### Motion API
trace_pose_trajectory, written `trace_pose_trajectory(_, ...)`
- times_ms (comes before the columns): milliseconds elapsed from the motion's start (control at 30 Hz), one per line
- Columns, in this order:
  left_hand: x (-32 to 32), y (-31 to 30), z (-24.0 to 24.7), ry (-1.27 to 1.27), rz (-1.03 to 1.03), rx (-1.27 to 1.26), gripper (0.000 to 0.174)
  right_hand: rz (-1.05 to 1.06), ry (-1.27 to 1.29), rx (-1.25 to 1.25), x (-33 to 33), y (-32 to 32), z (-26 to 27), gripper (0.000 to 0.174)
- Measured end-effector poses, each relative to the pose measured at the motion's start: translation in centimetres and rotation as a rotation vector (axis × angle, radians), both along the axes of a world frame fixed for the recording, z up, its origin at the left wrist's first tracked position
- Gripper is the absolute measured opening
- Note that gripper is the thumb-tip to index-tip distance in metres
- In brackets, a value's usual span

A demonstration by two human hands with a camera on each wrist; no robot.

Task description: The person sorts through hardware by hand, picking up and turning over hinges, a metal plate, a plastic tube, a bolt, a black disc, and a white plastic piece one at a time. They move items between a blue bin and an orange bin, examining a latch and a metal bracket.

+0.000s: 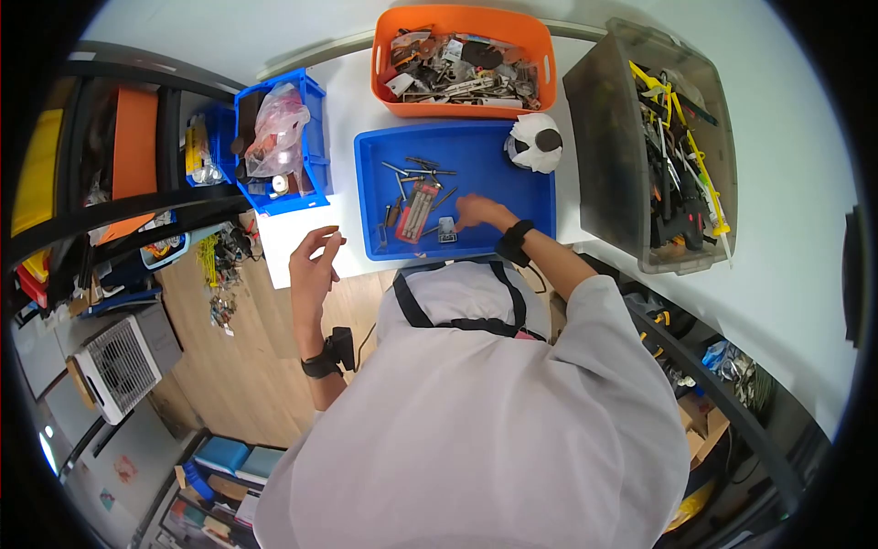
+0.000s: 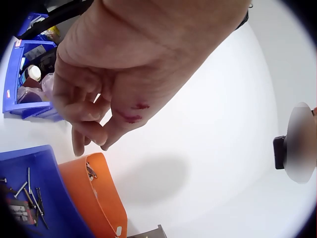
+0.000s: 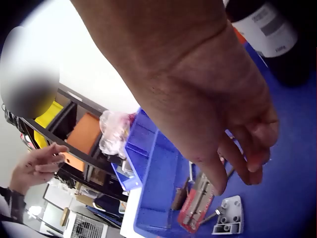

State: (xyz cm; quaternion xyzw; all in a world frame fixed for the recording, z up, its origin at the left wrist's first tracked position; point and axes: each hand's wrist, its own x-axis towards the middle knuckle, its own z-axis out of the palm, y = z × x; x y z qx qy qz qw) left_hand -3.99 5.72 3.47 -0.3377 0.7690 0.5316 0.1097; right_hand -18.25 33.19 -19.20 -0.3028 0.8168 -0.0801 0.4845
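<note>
My right hand [image 1: 477,213] is low over the blue tray [image 1: 430,137], fingers loosely bent and thumb apart, with nothing visible between them. Just beside its fingertips lies a small grey plate with several holes [image 3: 229,215]. Left of that is a red-backed clear pack of long metal pieces [image 1: 418,210], with long bolts [image 1: 430,172] scattered above it. A dark bottle with a white label [image 3: 270,29] stands at the tray's far right corner. My left hand [image 1: 314,267] hangs in the air left of the tray, fingers relaxed and holding nothing.
Behind the tray sits an orange basket [image 1: 389,101] full of small hardware. A grey bin [image 1: 604,137] of tools stands to the right. At the left, a blue bin [image 1: 315,151] holds a plastic bag and bottles, near dark metal shelving [image 1: 169,128].
</note>
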Motion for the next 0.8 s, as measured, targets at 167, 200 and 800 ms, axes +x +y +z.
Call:
trace_pose_trajectory(167,1.7,-0.8,-0.3,-0.028,0.03,0.014,0.035,-0.077,-0.168,0.164,2.6,-1.5,-0.5,0.059)
trace_pose_trajectory(200,2.0,-0.9,-0.2,-0.034,0.033,0.024,0.035,-0.074,-0.171,0.165,3.0,-1.5,-0.7,0.059)
trace_pose_trajectory(800,2.0,-4.0,-3.0,0.039,-0.075,0.012,0.034,-0.398,0.005,0.235,4.1,0.5,-0.4,0.053)
